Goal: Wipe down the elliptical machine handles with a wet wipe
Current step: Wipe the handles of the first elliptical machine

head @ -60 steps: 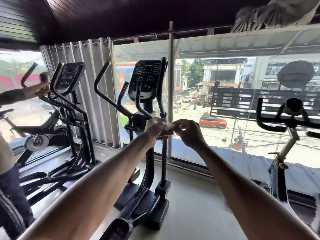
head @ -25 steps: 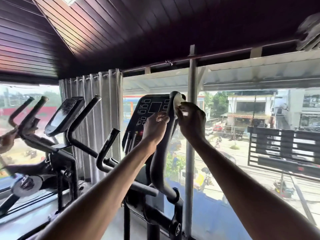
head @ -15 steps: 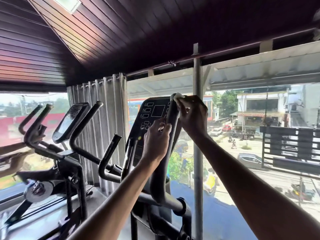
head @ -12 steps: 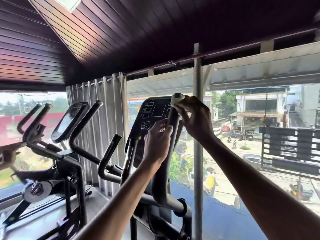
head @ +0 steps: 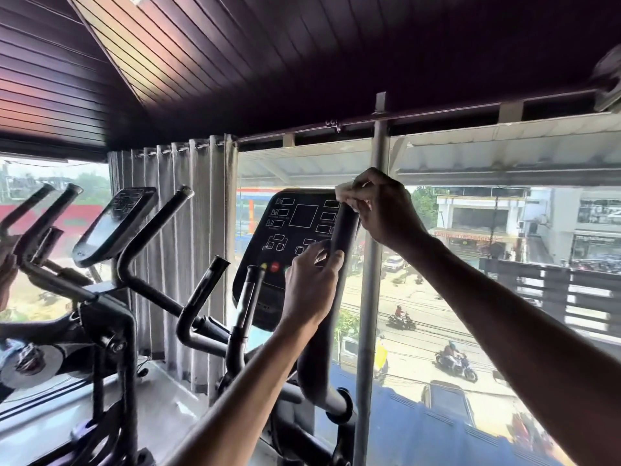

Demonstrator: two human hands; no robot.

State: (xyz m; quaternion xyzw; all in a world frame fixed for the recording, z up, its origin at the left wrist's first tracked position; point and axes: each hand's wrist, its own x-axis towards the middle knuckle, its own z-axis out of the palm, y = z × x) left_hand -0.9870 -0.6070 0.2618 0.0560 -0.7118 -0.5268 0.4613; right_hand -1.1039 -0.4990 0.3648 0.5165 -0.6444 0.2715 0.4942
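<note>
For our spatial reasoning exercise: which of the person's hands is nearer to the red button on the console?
Left. The left hand grips the handle just beside the red button; the right hand holds the wipe at the handle's top, higher up.

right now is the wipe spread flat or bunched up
Bunched: the wet wipe is a small wad pinched by the right hand atop the handle.

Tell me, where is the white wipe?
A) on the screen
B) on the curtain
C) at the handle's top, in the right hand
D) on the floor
C: the right hand holds the wet wipe against the top of the handle, and the left hand grips it lower down.
</note>
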